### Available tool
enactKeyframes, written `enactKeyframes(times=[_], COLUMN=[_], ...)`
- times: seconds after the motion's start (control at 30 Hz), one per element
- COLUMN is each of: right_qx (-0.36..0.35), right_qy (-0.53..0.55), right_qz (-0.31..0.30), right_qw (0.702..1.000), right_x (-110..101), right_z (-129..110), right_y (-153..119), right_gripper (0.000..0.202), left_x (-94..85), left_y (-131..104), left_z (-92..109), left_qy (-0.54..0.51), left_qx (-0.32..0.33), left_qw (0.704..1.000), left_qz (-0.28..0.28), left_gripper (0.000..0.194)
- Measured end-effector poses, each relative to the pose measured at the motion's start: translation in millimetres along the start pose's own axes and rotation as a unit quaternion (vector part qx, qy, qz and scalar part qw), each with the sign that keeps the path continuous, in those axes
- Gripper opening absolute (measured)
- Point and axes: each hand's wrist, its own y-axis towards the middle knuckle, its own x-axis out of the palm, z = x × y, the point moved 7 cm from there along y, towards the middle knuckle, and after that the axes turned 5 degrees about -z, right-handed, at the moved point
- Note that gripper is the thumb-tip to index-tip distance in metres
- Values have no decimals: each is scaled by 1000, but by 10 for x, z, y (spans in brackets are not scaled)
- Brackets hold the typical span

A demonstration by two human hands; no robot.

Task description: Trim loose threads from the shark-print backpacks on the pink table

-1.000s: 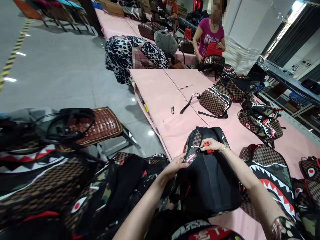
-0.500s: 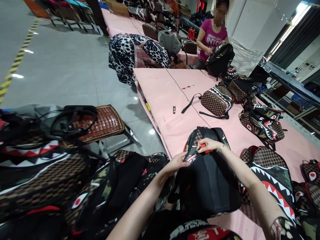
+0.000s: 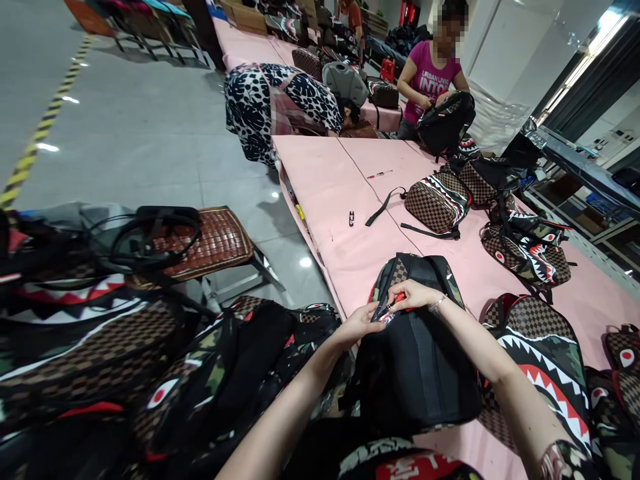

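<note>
A black backpack (image 3: 420, 373) lies back panel up on the pink table in front of me. Its checkered, camouflage shoulder strap (image 3: 399, 272) runs down from the top. My left hand (image 3: 361, 323) pinches this strap at its printed lower part, thumb and fingers closed. Right beside it, my right hand (image 3: 413, 295) is closed with its fingertips against the strap. A small red tool (image 3: 400, 298) shows under the right palm; the fingers hide most of it, so its kind is unclear. The two hands nearly touch.
On the pink table (image 3: 320, 193) lie small black thread snips (image 3: 351, 219), a pen (image 3: 380, 175) and several shark-print backpacks (image 3: 543, 360). More backpacks (image 3: 200, 387) are piled at my left near a woven-seat stool (image 3: 210, 243). Across the table a person (image 3: 430, 73) handles a backpack; another person (image 3: 285, 100) bends down.
My right hand has moved slightly left and down along the strap, closer to my left hand. The bending person's head has come into view. The camera view has shifted a little.
</note>
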Motion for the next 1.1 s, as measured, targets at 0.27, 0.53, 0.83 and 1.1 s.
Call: enactKeyframes(times=[0.27, 0.53, 0.83, 1.1], right_qx=[-17, -60, -108, -112], right_qy=[-2, -50, -117, -149], right_qz=[304, 336, 290, 249], right_qw=[952, 939, 944, 950], right_x=[-362, -257, -245, -231], right_z=[283, 303, 170, 246], right_y=[-386, -577, -406, -282], right_gripper=[42, 35, 36, 38], left_x=[10, 21, 109, 77], left_y=[-143, -136, -185, -149], left_z=[-34, -12, 50, -26], left_qy=[-101, -117, -113, -105], left_qx=[23, 28, 29, 26], left_qw=[993, 991, 992, 994], left_qz=[51, 50, 40, 23], left_gripper=[58, 57, 58, 56])
